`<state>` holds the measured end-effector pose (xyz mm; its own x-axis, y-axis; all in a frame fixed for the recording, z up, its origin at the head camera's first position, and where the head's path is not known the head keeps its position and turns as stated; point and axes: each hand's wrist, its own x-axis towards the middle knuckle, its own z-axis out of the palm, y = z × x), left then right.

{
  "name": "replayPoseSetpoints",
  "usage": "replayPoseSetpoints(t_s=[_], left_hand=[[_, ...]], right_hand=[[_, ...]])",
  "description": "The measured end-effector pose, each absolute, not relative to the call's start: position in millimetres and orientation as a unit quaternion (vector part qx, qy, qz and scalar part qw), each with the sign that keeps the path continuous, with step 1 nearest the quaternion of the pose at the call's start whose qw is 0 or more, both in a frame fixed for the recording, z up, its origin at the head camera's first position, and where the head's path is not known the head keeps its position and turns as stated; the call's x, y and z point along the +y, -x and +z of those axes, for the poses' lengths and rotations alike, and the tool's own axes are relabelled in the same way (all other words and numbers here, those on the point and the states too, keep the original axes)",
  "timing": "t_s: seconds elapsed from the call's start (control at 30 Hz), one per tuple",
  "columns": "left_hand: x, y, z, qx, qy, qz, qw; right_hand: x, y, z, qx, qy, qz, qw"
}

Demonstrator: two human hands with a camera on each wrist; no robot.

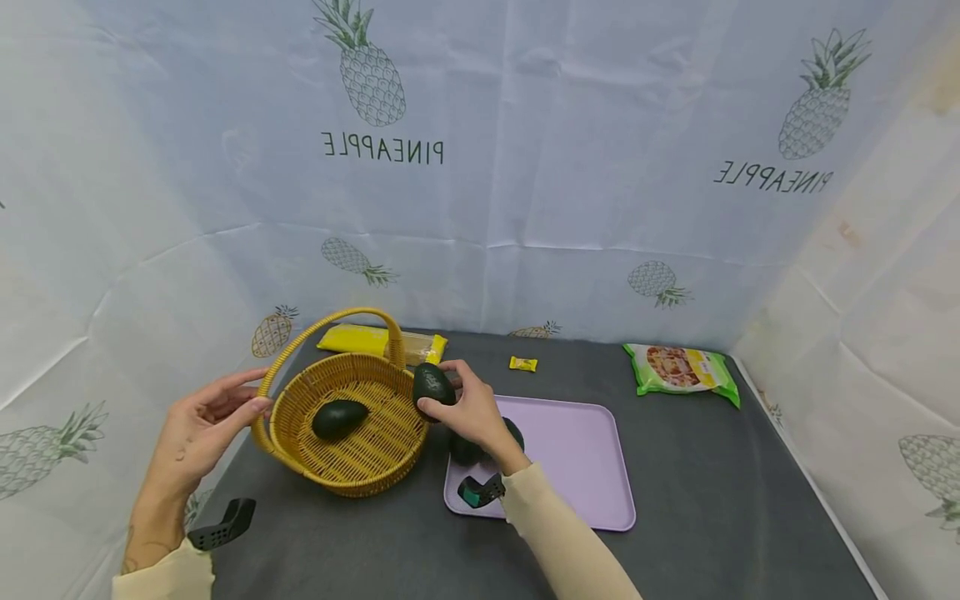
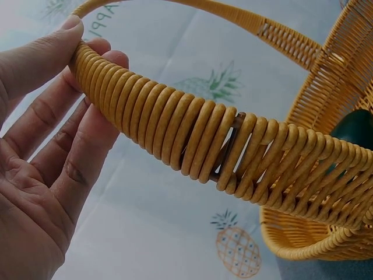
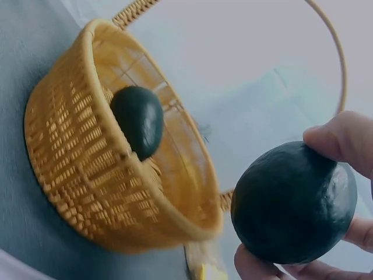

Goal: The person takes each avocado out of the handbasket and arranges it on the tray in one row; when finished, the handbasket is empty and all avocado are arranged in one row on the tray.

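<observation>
My left hand (image 1: 197,429) pinches the handle of a yellow wicker basket (image 1: 352,482) between thumb and fingers; the left wrist view shows the wrapped handle (image 2: 169,125) close up. One dark green avocado (image 1: 339,419) lies inside the basket. Another avocado (image 1: 432,384) is held by my right hand (image 1: 474,410) just above the basket's right rim. In the right wrist view, thumb and fingertips hold this avocado (image 3: 294,204) beside the basket wall. More dark avocados (image 1: 465,451) sit on a lilac tray (image 1: 585,467), partly hidden behind the right hand and wrist.
Behind the basket lies a long yellow packet (image 1: 352,339) with a see-through part. A small yellow wrapped piece (image 1: 522,364) is near the back edge. A green food packet (image 1: 681,371) lies at the back right. Pineapple-printed cloth (image 1: 555,192) surrounds the dark table (image 1: 712,492).
</observation>
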<state>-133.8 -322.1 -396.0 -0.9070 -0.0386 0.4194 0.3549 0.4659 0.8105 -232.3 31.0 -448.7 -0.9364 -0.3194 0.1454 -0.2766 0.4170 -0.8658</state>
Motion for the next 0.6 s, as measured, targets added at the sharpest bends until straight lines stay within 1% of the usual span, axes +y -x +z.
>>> replayPoseSetpoints(t_s=[0.27,0.6], left_hand=[[-320,133,-394,-0.847,0.082,-0.49,0.191],[-322,134,-396,-0.833,0.088,-0.513,0.188]], right_hand=[[63,234,-451,0.855,0.119,-0.504,0.008],[102,229,-458,0.854,0.061,-0.517,-0.004]])
